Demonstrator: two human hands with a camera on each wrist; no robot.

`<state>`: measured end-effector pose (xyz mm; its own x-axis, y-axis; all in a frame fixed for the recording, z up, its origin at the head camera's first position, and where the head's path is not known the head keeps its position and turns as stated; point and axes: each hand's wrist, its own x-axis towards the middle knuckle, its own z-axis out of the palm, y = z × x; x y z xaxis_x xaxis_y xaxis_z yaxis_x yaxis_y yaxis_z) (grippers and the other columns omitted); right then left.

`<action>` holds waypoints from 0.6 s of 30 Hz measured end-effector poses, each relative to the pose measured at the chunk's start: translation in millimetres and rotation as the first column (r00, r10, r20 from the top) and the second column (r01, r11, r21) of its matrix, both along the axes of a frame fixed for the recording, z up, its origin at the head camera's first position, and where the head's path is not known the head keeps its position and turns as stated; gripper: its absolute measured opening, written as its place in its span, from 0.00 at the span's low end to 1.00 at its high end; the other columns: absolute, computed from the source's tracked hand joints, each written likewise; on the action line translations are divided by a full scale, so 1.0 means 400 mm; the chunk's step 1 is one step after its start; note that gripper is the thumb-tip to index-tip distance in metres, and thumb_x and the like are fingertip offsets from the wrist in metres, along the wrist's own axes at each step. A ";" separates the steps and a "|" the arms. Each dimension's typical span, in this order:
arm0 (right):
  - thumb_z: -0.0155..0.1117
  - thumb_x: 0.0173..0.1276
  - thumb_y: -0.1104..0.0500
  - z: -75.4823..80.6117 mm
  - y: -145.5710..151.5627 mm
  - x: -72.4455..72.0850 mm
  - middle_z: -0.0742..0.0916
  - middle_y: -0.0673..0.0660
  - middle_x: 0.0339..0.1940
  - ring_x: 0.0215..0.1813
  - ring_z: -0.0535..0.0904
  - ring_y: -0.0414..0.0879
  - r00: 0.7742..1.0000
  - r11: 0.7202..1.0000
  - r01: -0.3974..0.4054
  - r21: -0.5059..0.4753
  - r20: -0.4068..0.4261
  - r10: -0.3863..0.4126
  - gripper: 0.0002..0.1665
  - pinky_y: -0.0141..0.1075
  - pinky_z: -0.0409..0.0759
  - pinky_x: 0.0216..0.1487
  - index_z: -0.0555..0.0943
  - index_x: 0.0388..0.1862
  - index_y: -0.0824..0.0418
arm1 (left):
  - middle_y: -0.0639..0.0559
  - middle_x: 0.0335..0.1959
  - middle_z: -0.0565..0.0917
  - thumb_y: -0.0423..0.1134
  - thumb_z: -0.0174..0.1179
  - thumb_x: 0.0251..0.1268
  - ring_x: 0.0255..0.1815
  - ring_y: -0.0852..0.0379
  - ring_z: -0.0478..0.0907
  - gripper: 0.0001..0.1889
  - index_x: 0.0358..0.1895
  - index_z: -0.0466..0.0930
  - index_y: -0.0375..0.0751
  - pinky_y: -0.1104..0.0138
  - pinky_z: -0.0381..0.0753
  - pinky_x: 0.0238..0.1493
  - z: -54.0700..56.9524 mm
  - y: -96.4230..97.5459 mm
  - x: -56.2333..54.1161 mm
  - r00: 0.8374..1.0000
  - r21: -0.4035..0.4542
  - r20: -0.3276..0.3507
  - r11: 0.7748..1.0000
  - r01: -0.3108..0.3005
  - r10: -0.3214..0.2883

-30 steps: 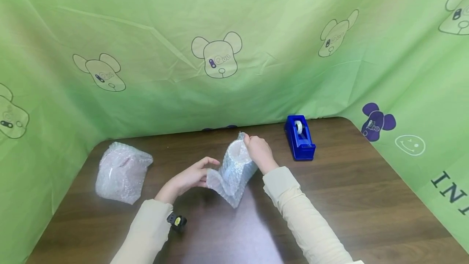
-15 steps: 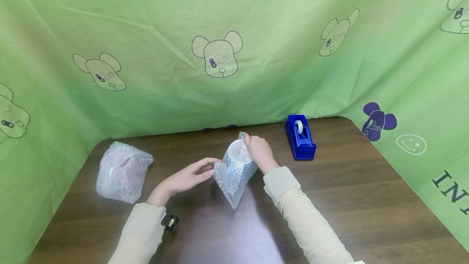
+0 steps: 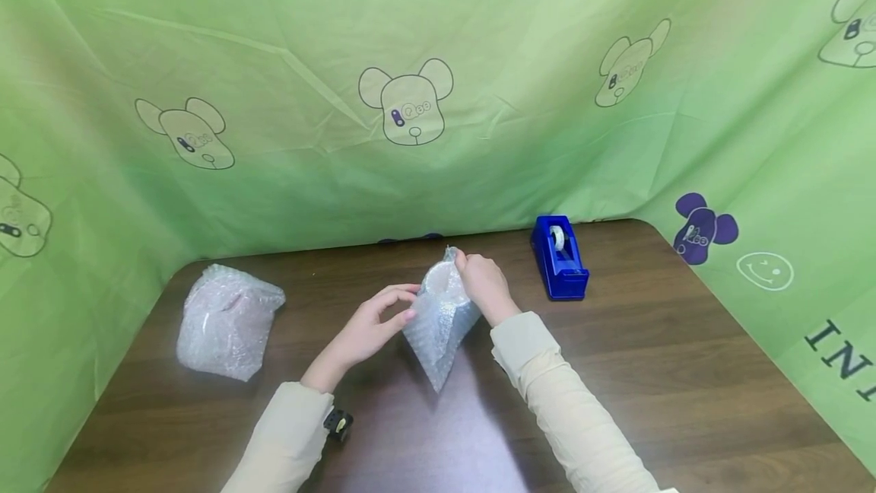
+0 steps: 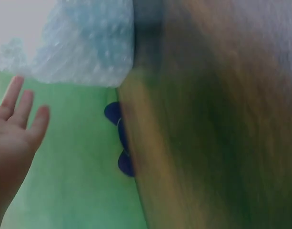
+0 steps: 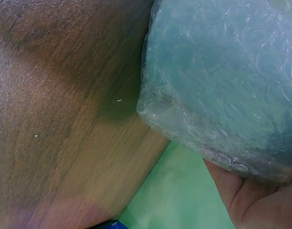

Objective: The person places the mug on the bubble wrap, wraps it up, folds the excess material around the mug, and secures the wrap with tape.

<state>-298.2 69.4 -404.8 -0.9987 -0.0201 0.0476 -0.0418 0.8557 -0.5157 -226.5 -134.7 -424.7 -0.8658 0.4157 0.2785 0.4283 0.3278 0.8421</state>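
Observation:
Bubble wrap (image 3: 436, 341) surrounds a cylindrical, light blue thing whose white round end (image 3: 443, 278) faces up at the middle of the table. Its lower corner hangs to a point toward the near side. My right hand (image 3: 484, 285) pinches the wrap at the upper right rim; the right wrist view shows that hand (image 5: 262, 202) under the wrap's edge (image 5: 217, 81). At the left side, my left hand (image 3: 369, 332) lays its fingertips against the folded-over flap. Its fingers look straight and spread in the left wrist view, beside the wrap (image 4: 88, 43).
A blue tape dispenser (image 3: 563, 265) with a roll of clear tape stands at the back right. Another bubble-wrapped bundle (image 3: 229, 326) lies on the left of the brown wooden table (image 3: 657, 371). A green printed cloth (image 3: 308, 196) hangs behind and along the sides.
The loose left flap of bubble wrap has been folded rightward against the cylinder. My left hand lost its hold on the flap's edge, then moved right, pressing it. The right hand stays put.

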 end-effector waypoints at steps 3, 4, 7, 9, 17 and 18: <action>0.34 0.77 0.45 0.000 -0.002 0.001 0.84 0.72 0.49 0.51 0.81 0.67 1.000 1.000 0.004 -0.002 0.001 -0.004 0.35 0.55 0.77 0.51 0.81 0.48 0.72 | 0.43 0.62 0.77 0.36 0.58 0.67 0.67 0.43 0.70 0.07 0.45 0.78 0.40 0.46 0.63 0.69 -0.003 0.011 -0.001 0.999 0.033 -0.015 0.999 -0.039 0.039; 0.34 0.77 0.46 0.000 -0.003 0.002 0.84 0.72 0.49 0.51 0.81 0.67 1.000 1.000 0.005 -0.001 0.001 -0.005 0.35 0.55 0.77 0.50 0.81 0.48 0.71 | 0.43 0.62 0.77 0.36 0.58 0.67 0.67 0.43 0.70 0.07 0.45 0.77 0.40 0.46 0.64 0.69 -0.004 0.014 -0.001 0.999 0.038 -0.013 0.998 -0.048 0.049; 0.34 0.77 0.46 0.001 -0.006 0.005 0.84 0.72 0.49 0.51 0.81 0.66 1.000 1.000 0.009 -0.005 0.005 -0.009 0.35 0.55 0.78 0.50 0.81 0.48 0.71 | 0.42 0.61 0.78 0.37 0.56 0.68 0.68 0.43 0.69 0.07 0.45 0.75 0.39 0.45 0.64 0.69 -0.007 0.024 -0.003 0.997 0.044 -0.003 0.996 -0.072 0.072; 0.34 0.77 0.46 0.000 -0.006 0.006 0.84 0.72 0.49 0.51 0.81 0.66 1.000 1.000 0.011 -0.003 0.004 -0.011 0.35 0.55 0.78 0.50 0.81 0.47 0.71 | 0.41 0.62 0.77 0.37 0.55 0.69 0.68 0.43 0.69 0.07 0.45 0.73 0.39 0.45 0.64 0.69 -0.008 0.033 -0.005 0.997 0.041 -0.002 0.996 -0.077 0.077; 0.35 0.77 0.46 -0.003 -0.005 0.003 0.85 0.72 0.46 0.48 0.82 0.67 0.999 1.000 0.026 0.008 -0.024 -0.026 0.34 0.55 0.78 0.47 0.82 0.45 0.72 | 0.40 0.53 0.83 0.35 0.53 0.69 0.60 0.45 0.77 0.08 0.48 0.72 0.38 0.50 0.73 0.62 -0.001 0.068 -0.017 0.991 -0.008 -0.085 0.994 -0.106 0.105; 0.35 0.77 0.46 -0.004 -0.005 0.002 0.85 0.72 0.46 0.48 0.82 0.67 0.999 1.000 0.026 0.011 -0.025 -0.026 0.35 0.55 0.79 0.47 0.82 0.45 0.72 | 0.41 0.53 0.84 0.35 0.53 0.69 0.58 0.46 0.79 0.10 0.50 0.73 0.39 0.51 0.75 0.59 0.002 0.071 -0.018 0.990 -0.019 -0.090 0.994 -0.111 0.109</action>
